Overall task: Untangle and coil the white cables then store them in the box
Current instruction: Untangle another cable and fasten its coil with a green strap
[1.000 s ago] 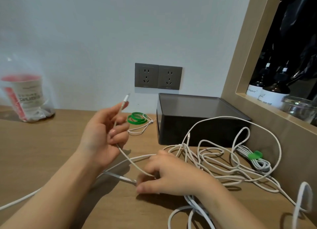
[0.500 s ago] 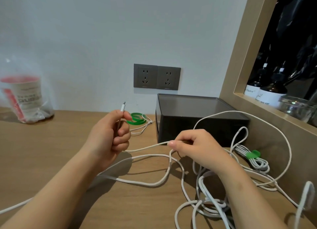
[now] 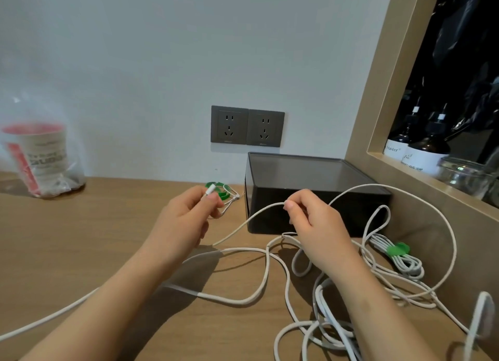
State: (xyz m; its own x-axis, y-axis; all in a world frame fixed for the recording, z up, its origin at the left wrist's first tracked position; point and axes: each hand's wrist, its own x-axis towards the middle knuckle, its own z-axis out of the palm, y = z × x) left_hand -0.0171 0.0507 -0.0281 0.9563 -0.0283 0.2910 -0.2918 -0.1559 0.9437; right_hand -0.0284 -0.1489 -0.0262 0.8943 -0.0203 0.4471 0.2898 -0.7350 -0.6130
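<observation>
My left hand (image 3: 186, 220) grips the plug end of a white cable (image 3: 243, 225), its connector poking up between thumb and fingers. My right hand (image 3: 313, 223) pinches the same cable a short way along, raised in front of the dark box (image 3: 318, 196). From there the cable arcs right in a wide loop and drops into a loose tangle of white cables (image 3: 324, 331) on the desk at the lower right. A coiled white cable bound with a green tie (image 3: 397, 252) lies by the box's right corner.
Green ties (image 3: 220, 190) and a small white cable lie left of the box, near the wall. A plastic bag with a red-and-white cup (image 3: 40, 160) stands at far left. Wall sockets (image 3: 247, 125) sit above the box. A wooden shelf frame (image 3: 421, 177) with bottles bounds the right.
My right hand has risen from the tangle on the desk, drawing the cable up in front of the box. My left hand moved slightly forward, still holding the plug end.
</observation>
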